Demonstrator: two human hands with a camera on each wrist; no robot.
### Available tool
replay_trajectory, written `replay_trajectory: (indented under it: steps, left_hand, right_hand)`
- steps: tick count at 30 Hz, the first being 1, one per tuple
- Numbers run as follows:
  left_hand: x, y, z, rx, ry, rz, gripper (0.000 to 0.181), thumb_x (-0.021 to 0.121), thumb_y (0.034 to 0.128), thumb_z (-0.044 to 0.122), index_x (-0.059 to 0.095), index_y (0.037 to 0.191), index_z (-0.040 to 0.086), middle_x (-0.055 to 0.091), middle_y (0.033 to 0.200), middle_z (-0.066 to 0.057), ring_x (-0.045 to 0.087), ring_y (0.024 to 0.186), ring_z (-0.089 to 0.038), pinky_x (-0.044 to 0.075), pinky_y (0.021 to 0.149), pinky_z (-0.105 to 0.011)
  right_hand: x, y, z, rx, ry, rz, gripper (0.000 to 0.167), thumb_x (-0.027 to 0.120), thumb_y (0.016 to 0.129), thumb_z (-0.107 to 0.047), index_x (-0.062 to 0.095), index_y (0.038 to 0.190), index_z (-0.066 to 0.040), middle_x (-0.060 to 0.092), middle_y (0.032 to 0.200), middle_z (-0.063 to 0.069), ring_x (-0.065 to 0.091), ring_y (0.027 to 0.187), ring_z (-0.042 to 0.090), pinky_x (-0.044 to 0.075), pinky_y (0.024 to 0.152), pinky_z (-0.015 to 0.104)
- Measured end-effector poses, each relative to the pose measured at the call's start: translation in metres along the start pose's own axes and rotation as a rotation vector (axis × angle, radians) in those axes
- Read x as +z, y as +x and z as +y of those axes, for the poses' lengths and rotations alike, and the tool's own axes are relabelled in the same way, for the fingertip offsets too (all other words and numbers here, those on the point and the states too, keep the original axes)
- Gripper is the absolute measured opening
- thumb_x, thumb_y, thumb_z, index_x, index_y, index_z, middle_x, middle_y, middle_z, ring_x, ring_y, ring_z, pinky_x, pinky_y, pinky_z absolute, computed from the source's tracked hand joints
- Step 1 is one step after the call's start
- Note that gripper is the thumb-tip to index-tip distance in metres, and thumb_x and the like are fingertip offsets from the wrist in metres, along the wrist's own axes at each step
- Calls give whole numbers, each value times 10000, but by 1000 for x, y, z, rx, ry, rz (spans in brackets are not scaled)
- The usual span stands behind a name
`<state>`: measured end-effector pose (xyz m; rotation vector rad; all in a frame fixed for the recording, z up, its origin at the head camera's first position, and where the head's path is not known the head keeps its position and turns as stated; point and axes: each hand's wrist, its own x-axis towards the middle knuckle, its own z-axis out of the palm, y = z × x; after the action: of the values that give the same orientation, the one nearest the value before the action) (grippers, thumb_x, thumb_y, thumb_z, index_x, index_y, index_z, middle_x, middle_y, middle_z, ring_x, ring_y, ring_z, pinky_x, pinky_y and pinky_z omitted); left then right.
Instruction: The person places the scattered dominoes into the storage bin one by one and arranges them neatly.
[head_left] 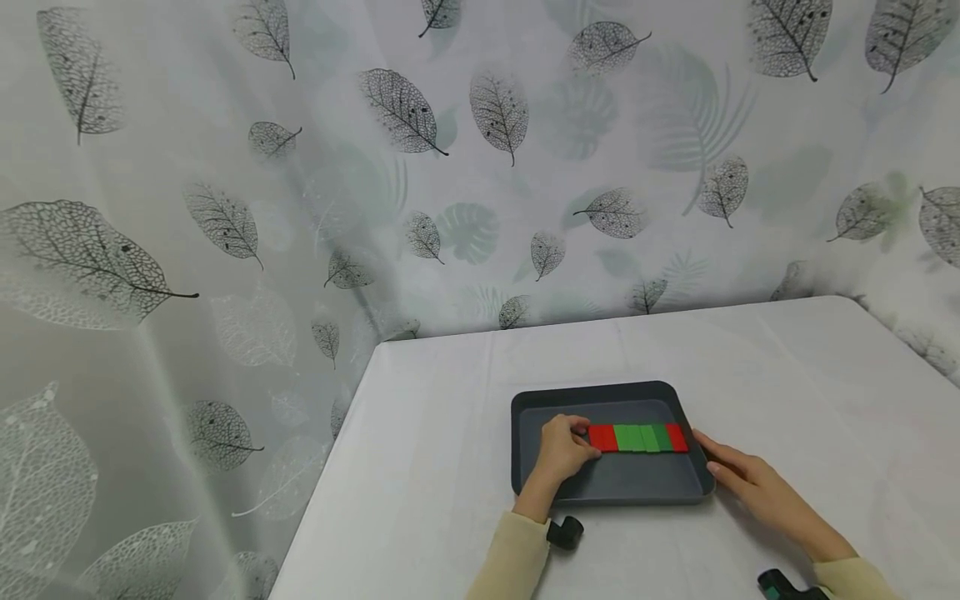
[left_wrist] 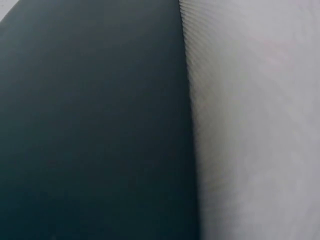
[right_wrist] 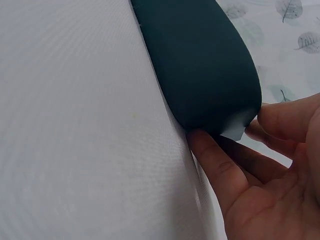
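A row of flat red and green tiles (head_left: 637, 438) lies across a dark grey baking tray (head_left: 600, 490). Red tiles (head_left: 602, 437) form its left end, and one red tile (head_left: 677, 437) ends it on the right. My left hand (head_left: 564, 450) is over the tray and pinches the leftmost red piece, thumb at the near edge and fingers at the far one. My right hand (head_left: 757, 490) holds the tray's right side; in the right wrist view its digits are at the rim and low on the wall. The left wrist view shows only the dark tray wall (left_wrist: 95, 120), no hand.
The tray stands on a white-covered table (head_left: 420, 467). Leaf-printed curtains (head_left: 495, 192) hang behind and to the left of it. Wrist cameras are strapped at the left wrist (head_left: 566, 533) and the right wrist (head_left: 783, 586).
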<state>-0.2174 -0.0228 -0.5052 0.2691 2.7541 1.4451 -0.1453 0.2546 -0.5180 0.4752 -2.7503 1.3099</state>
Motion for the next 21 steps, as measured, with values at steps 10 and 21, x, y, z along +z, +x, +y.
replay_trajectory:
  steps: [10, 21]
  left_hand:
    - [-1, 0, -3, 40, -12, 45, 447, 856, 682, 19, 701, 1098, -26, 670, 921, -93, 607, 635, -21, 480, 570, -149]
    - [-40, -12, 10, 343, 7, 320, 363, 775, 815, 156, 691, 1120, -22, 671, 927, -148, 624, 658, -171, 495, 615, -177]
  right_hand:
    - [-1, 0, 1, 20, 8, -22, 496, 510, 1020, -216, 428, 1442, 30, 456, 1437, 279, 162, 1092, -359, 260, 863, -42]
    - [-1, 1, 2, 4, 33, -1, 495, 504, 1024, -235, 435, 1438, 26, 451, 1468, 157, 196, 1126, -357, 252, 869, -47]
